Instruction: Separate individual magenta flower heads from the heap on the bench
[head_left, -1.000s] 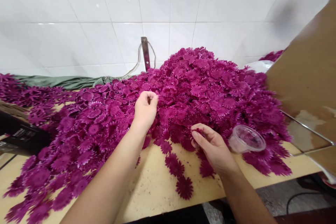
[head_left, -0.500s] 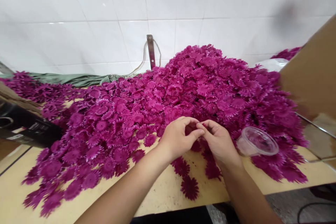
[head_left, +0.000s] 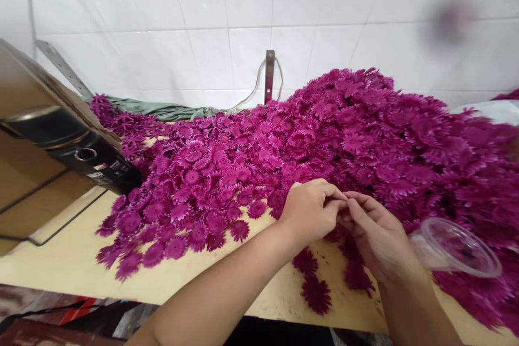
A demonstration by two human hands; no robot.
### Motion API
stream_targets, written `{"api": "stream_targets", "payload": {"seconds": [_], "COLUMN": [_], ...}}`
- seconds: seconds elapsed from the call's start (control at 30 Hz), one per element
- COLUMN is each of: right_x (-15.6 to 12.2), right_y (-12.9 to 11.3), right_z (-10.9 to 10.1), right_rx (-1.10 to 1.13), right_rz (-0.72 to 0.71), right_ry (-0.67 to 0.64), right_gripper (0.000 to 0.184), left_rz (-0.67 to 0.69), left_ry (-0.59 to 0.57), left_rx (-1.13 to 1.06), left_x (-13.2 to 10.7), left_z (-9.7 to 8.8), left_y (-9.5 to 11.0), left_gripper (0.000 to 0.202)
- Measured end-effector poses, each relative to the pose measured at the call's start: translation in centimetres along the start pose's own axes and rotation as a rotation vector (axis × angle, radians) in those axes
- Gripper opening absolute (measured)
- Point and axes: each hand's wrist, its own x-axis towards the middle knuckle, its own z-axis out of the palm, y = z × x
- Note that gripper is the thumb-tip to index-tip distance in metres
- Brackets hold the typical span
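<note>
A big heap of magenta fabric flowers [head_left: 344, 135] covers the wooden table [head_left: 65, 259]. My left hand [head_left: 310, 211] and my right hand [head_left: 377, 235] meet fingertip to fingertip just in front of the heap, above a few loose flowers [head_left: 316, 294] near the table's front edge. Both hands are closed in a pinch; whatever sits between the fingertips is hidden. A clear plastic cup [head_left: 456, 246] lies on its side on the flowers just right of my right hand.
A cardboard box with a black item [head_left: 81, 154] stands at the left. A white tiled wall [head_left: 203, 21] with a metal bracket [head_left: 270, 73] backs the table. A green cloth [head_left: 162, 111] lies along the wall. The table's front edge runs below my forearms.
My left hand came back from the heap and joined my right hand in front of it. The view has swung left, bringing the left-hand box into sight.
</note>
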Motion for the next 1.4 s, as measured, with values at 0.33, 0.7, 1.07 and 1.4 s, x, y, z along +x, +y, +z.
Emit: {"api": "stream_targets", "payload": {"seconds": [0.33,0.7,1.07,1.4], "right_x": [0.9,2.5,-0.4,1.7], "right_y": [-1.2,-1.0,-1.6,1.7], "right_z": [-0.4,1.2,8.3,17.0], "right_rx": [-0.220,-0.904,-1.007,-1.354], "right_rz": [-0.135,-0.721,-0.758,-0.710], "right_ry": [0.093,-0.054,-0.450,-0.764], "right_gripper": [0.039,0.024,0.017,0.016], "left_rz": [-0.140,-0.174,-0.371,-0.230], "left_ry": [0.354,-0.008,0.261,0.231], "left_rx": [0.045,1.012,0.794,0.716], "left_x": [5.3,0.2,1.1,-1.4], "left_z": [-3.2,-11.9,-14.3,-16.7], "left_y": [-1.4,-3.5,-6.2,-6.0], "left_gripper": [0.004,0.021,0.024,0.025]}}
